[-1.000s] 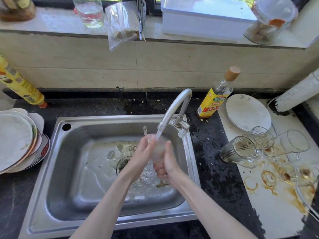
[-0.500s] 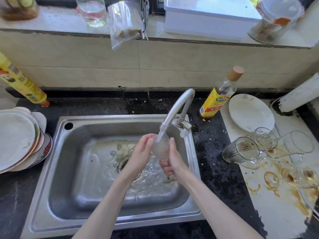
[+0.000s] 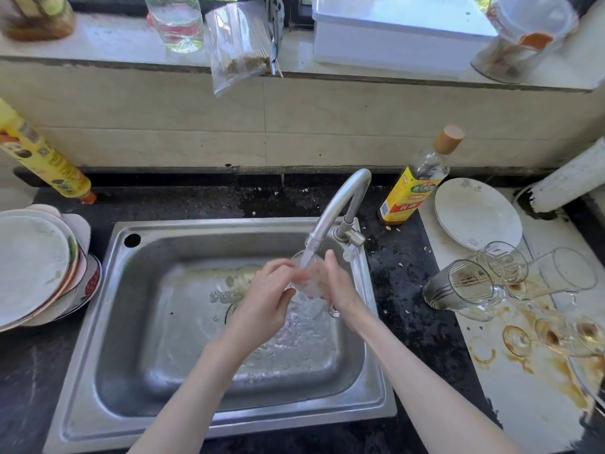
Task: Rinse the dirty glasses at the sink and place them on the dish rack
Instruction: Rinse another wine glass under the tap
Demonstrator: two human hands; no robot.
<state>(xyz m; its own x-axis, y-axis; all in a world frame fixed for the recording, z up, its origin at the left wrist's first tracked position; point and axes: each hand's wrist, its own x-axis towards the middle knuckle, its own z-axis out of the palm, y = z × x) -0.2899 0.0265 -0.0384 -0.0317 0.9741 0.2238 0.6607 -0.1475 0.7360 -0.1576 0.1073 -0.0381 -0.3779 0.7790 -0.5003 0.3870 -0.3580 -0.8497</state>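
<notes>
Glass (image 3: pixel 309 281) sat under the running faucet (image 3: pixel 330 217), grasped between my left hand (image 3: pixel 266 301) and right hand (image 3: pixel 339 285) over the sink (image 3: pixel 137 322).

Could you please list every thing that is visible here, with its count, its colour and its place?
sink: 1, steel, centre
tap: 1, steel, sink's back right corner, water running
glass: 1, clear, under the tap between both hands
dirty glasses: at least 3, clear with brown stains, lying on the white board at right; more by the right edge, count unclear
white plate: 1, behind those glasses
plate stack: several, mostly white, left of sink
oil bottle: 1, yellow label, right of tap
yellow bottle: 1, far left
white box: 1, windowsill
plastic bag: 1, clear, windowsill
left hand: on the glass
right hand: on the glass
</notes>
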